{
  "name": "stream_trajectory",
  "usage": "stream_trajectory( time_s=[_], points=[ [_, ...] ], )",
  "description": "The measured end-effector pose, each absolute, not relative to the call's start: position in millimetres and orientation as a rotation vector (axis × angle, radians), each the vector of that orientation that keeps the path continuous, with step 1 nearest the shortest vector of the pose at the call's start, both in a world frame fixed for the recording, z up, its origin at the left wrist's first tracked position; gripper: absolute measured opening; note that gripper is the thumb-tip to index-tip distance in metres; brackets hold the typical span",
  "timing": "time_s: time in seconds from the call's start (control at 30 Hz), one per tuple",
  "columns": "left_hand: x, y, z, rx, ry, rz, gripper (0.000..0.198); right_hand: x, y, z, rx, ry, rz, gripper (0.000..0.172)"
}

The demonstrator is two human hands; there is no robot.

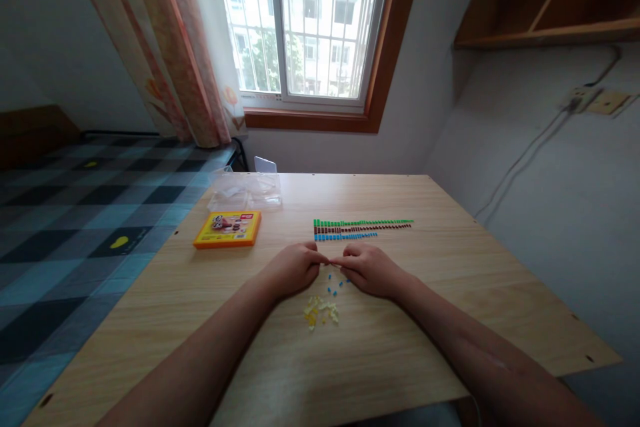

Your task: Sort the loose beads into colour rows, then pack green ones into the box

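Note:
My left hand [297, 268] and my right hand [371, 270] meet at the middle of the table, index fingertips together. The other fingers of both hands are curled in. Anything between the fingertips is too small to make out. Just beyond them lie a green row [364, 222], a brown row [363, 229] and a shorter blue row [345, 236] of tiny block-like pieces. Several loose blue pieces [335, 293] are scattered on the near side of the fingers. Closer to me is a small heap of pale and deeper yellow pieces [320, 311].
A yellow-orange box [227, 229] lies flat on the left of the wooden table [400, 360]. Behind it stand clear plastic cases [245, 192]. A checked bed [75, 213] adjoins the left side, and a wall with a cord [520, 160] rises on the right.

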State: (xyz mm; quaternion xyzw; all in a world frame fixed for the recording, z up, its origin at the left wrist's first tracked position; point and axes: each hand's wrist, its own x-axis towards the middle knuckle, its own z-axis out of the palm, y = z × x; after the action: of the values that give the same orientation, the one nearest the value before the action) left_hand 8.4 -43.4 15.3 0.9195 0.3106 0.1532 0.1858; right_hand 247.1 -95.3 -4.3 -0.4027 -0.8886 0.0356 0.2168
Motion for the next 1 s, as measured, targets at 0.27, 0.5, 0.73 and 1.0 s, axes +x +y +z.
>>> stream_trajectory(
  time_s=[0.27, 0.5, 0.73, 1.0],
  points=[
    [7.5, -39.9, 10.9, 2.569, 0.93, 0.484, 0.033, 257.0, -95.1, -3.2, -1.166, -2.429, 0.061, 0.018],
    [5.7, -40.8, 11.9, 2.506, 0.982, 0.611, 0.038, 301.7, -91.2, 0.8, -1.334, -2.284, 0.241, 0.013],
    [2.9, -37.1, 8.8, 2.49, 0.983, 0.678, 0.035, 348.1, -73.9, -0.3, -1.517, -2.19, 0.245, 0.017],
    [3.5, -36.5, 7.3, 2.473, 1.026, 0.622, 0.042, 349.5, -60.1, -16.6, -1.662, -2.04, 0.111, 0.02]
  ],
)
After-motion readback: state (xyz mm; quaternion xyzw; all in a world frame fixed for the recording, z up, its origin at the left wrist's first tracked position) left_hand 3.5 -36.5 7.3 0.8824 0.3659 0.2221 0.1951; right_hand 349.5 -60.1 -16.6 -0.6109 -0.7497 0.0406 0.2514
